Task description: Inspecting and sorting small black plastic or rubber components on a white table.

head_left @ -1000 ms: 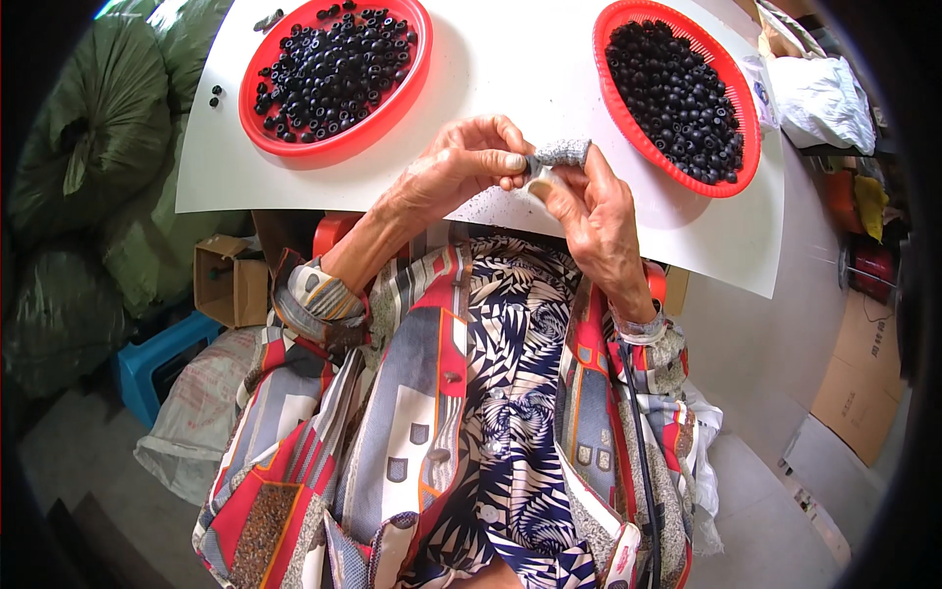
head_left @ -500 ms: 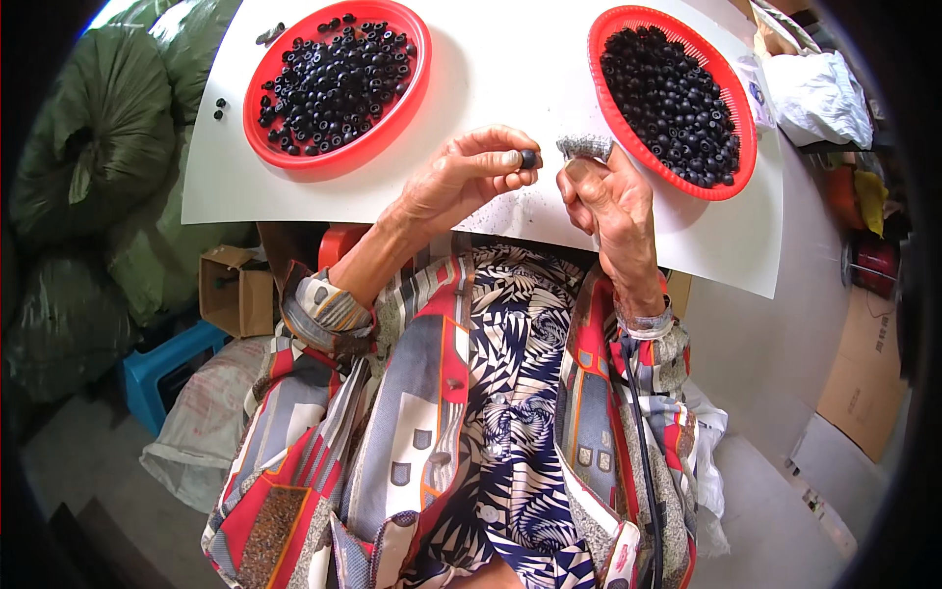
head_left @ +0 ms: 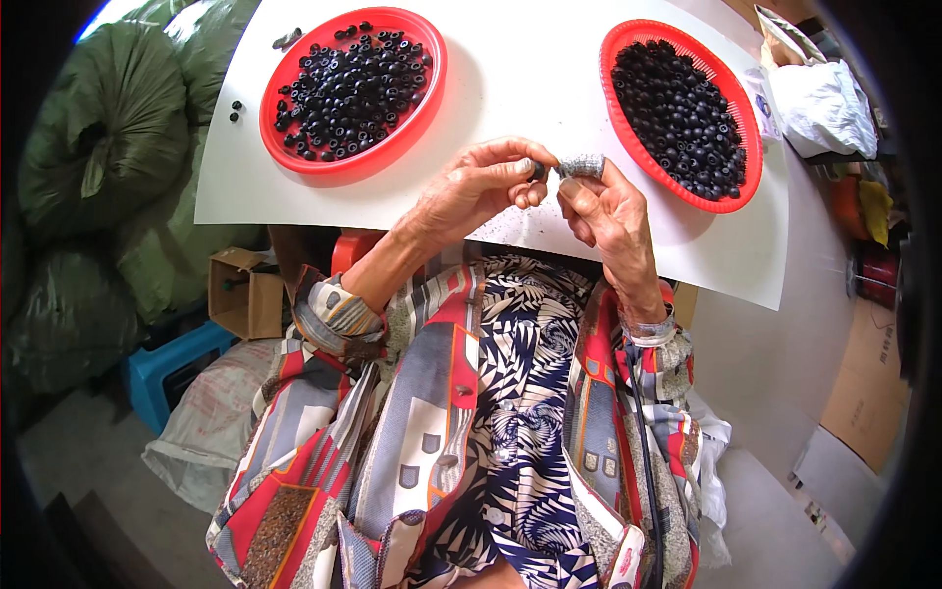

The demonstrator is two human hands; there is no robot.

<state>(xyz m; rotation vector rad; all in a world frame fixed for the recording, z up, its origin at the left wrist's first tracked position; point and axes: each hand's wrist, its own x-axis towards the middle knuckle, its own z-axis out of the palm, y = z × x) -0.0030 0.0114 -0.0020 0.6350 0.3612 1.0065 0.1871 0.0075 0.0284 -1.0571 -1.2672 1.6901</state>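
My left hand [head_left: 481,187] pinches a black bead [head_left: 537,171]; just beside it, my right hand [head_left: 610,211] wears a grey finger wrap [head_left: 582,165]; a red tray [head_left: 339,169] and red basket [head_left: 754,157] hold more on the white counter [head_left: 520,69].

A white, smooth-topped table [head_left: 520,69] carries everything here — its near edge runs in front of the person's body, and its far side passes out of view at the top. Directly on it, towards the left, sits a round red tray [head_left: 339,167]; towards the right, well apart from it, a red basket [head_left: 721,205] with a slotted wall. Left of the tray lie two loose black pieces [head_left: 235,105], near each other, and a small greyish object [head_left: 287,38] rests farther back — fine dark specks [head_left: 512,234] are scattered near the front edge
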